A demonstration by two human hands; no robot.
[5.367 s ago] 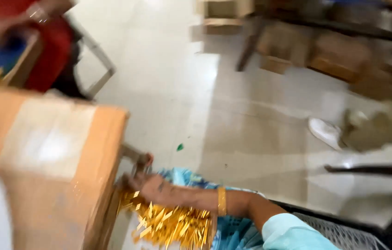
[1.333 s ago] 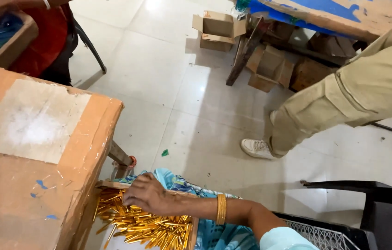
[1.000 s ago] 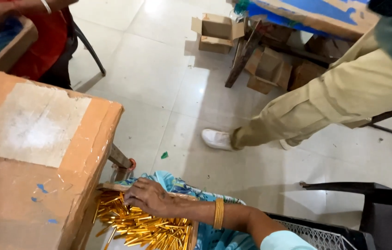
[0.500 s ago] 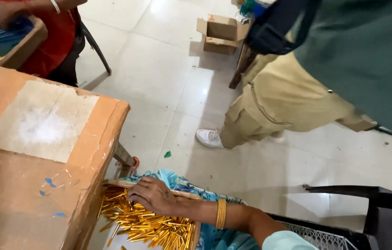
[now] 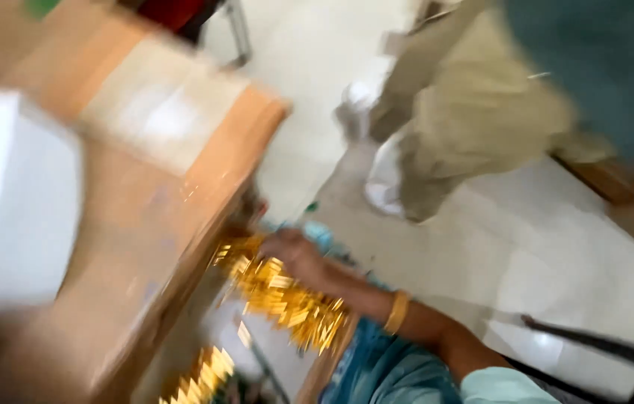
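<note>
The right hand rests on a heap of gold pieces lying just beside the brown table; blur hides whether its fingers are open or closed. A gold bangle circles that wrist. Another person's khaki legs stand on the floor beyond.

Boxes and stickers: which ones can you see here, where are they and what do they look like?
Cardboard box: big, brown, left of the picture, beside the right hand.
Pale patch: whitish rectangle stuck on the box's top, too blurred to tell if it is a label or tape.
White box: blocky, plain white, far left, resting on the cardboard box.
No signs or screens in view.
</note>
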